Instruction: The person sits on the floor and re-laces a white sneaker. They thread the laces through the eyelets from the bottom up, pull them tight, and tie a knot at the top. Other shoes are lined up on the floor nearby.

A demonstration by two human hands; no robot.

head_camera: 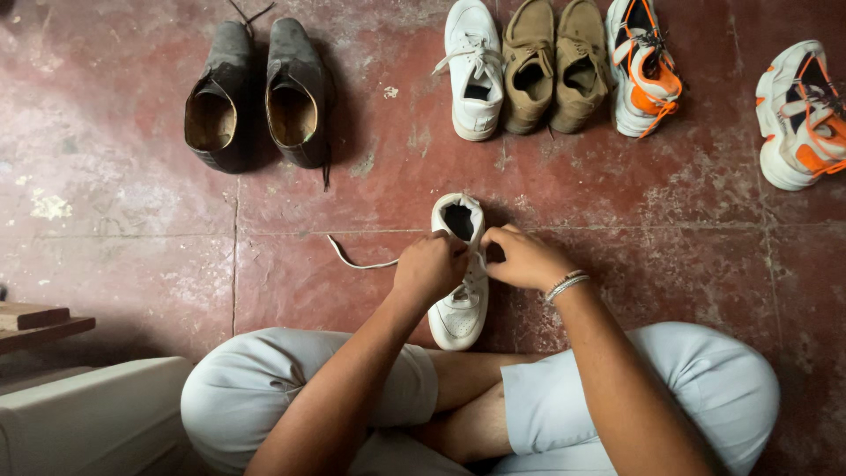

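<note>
A white sneaker (459, 313) lies on the red floor in front of my crossed legs, toe toward me. My left hand (429, 267) is closed on its white lace (352, 259), whose loose end trails out to the left over the floor. My right hand (522, 256), with a beaded bracelet at the wrist, pinches the lace on the shoe's right side near the tongue. Both hands sit over the middle of the shoe and hide its eyelets.
A pair of black leather shoes (256, 95) stands at the far left. Farther right are a second white sneaker (475, 70), a pair of tan shoes (555, 63) and two white-and-orange sneakers (643, 66) (802, 115). A wooden plank (40, 323) and a pale cushion (88, 414) lie at my left.
</note>
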